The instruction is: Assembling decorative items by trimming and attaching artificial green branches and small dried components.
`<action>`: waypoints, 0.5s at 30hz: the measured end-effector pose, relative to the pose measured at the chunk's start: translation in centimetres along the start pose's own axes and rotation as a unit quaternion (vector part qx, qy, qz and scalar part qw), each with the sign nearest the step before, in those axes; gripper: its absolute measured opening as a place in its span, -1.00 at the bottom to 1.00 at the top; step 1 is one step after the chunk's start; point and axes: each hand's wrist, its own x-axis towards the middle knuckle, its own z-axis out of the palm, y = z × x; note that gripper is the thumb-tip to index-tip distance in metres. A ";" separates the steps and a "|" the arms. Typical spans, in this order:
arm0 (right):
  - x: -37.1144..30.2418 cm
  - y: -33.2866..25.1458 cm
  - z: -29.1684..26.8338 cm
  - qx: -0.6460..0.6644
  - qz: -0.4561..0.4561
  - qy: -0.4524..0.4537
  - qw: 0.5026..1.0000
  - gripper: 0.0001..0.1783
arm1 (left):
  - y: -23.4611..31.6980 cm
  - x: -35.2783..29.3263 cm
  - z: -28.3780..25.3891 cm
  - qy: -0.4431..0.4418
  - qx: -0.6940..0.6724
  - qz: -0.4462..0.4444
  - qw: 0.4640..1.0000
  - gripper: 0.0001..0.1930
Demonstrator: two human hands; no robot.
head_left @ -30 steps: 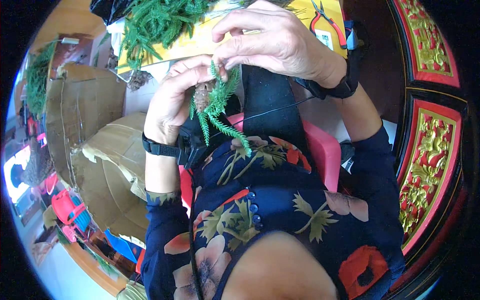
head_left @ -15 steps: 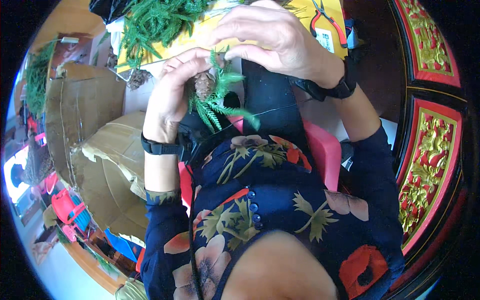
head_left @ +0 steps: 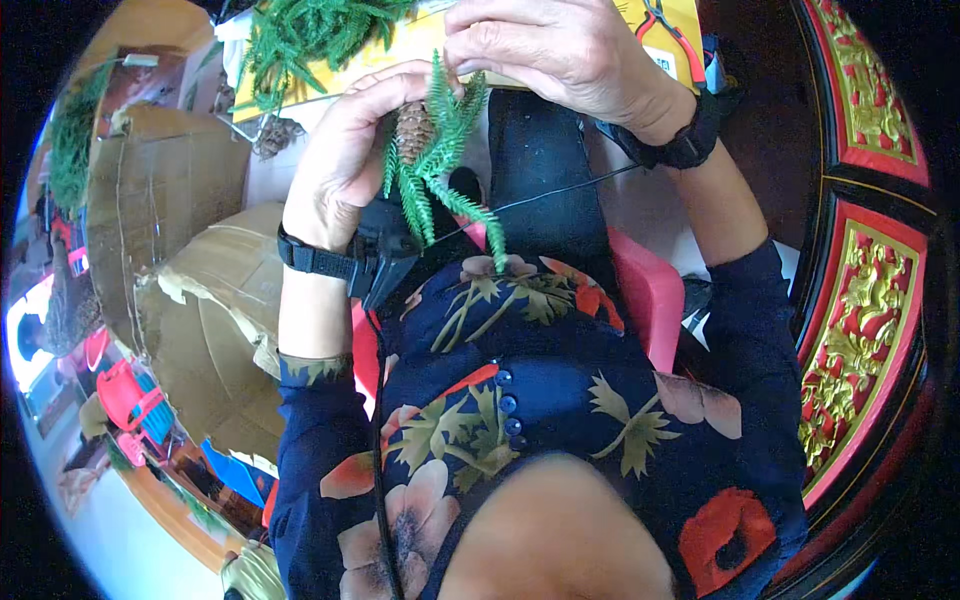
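My left hand [head_left: 345, 140] is closed around the top of a green artificial pine sprig [head_left: 445, 145], its thumb and fingers pinched near the stem. A brown pine cone [head_left: 413, 134] is bunched with the sprig, beside my left fingers, and the needled branches hang down over my lap. My right hand [head_left: 560, 55] comes in from the right, its fingers pressed together at the sprig's upper end, close to my left fingertips. What lies between the right fingers is hidden.
A yellow tabletop [head_left: 415, 40] ahead bears a heap of green pine branches [head_left: 320, 40] and red-handled pliers [head_left: 675, 40]. Torn cardboard [head_left: 215, 320] stands at my left. Carved gold-and-red panels [head_left: 865, 330] line the right. A thin black cable [head_left: 560, 190] crosses between my wrists.
My right fingers have closed from a loose arch down to the top of the sprig. The sprig has turned, its branches now hanging straighter down and the cone showing more fully.
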 end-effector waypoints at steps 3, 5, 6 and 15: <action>-0.3 0.4 0.6 -0.002 -0.009 0.011 1.000 -0.87 | -0.3 0.1 -0.2 0.001 0.002 0.001 1.000 -0.81; -0.4 0.7 0.8 -0.012 -0.025 0.029 0.999 -0.88 | -0.4 0.3 -0.2 0.011 -0.018 -0.007 1.000 -0.81; -0.4 0.8 0.6 -0.015 -0.026 0.028 0.999 -0.88 | -0.4 0.3 -0.2 0.008 -0.017 -0.006 1.000 -0.81; -1.1 -1.4 0.1 0.097 0.071 0.015 0.993 -0.88 | -1.0 -0.8 -0.5 0.066 -0.040 -0.042 0.996 -0.77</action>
